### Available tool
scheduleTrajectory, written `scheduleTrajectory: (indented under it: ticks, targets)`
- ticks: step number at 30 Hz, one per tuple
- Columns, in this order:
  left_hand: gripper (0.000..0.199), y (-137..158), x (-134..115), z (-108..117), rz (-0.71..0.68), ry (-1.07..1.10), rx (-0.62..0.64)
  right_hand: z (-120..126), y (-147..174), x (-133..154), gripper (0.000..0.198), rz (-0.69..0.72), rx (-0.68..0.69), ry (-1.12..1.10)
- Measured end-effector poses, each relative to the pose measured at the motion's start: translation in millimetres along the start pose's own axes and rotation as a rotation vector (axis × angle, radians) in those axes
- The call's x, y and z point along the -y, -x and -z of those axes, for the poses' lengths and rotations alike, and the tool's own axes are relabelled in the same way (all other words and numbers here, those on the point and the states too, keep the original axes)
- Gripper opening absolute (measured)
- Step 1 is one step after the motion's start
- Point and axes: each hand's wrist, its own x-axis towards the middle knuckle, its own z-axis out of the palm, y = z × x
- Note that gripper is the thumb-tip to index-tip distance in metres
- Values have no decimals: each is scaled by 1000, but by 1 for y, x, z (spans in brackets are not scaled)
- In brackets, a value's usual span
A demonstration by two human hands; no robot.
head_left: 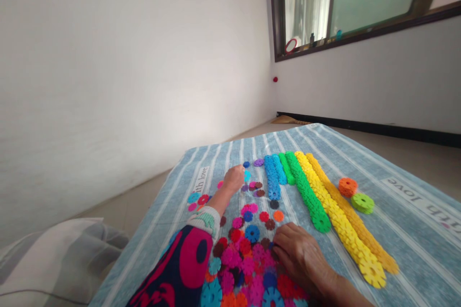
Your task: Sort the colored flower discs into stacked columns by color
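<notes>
My left hand (235, 177) is closed at the far left of the table, with its fingertips beside a light blue notched disc (247, 175). Its fingers hide whatever they pinch. Over the right edge of a mixed pile of notched plastic discs (248, 265), my right hand (297, 250) has its fingers curled together and pointing left. A dark blue disc edge (271, 245) shows at those fingertips; whether it is gripped is hidden. Near my left hand lie a purple disc (259, 162), a dark blue disc (246, 164) and several small brown and pink ones.
Rows of overlapping discs lie to the right: blue (272, 180), green (308, 196), yellow (336, 216) and amber (360, 223). Beyond them sit an orange stack (347, 186) and a lime stack (362, 203). A striped blue cloth (406, 220) covers the table. White wall (126, 57) rises behind.
</notes>
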Motion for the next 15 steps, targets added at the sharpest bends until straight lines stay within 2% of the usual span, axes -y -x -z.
scheduleTrajectory:
  ticks: [3,8,15]
  targets:
    - [32,10,-11,0,-56,101,56,1,-1,1,16,9,0,19]
    - [29,28,-34,-17,-160,217,141,2,-1,1,15,14,-10,52]
    - [25,37,-51,-31,-230,244,154,4,-2,-1,14,34,-13,76]
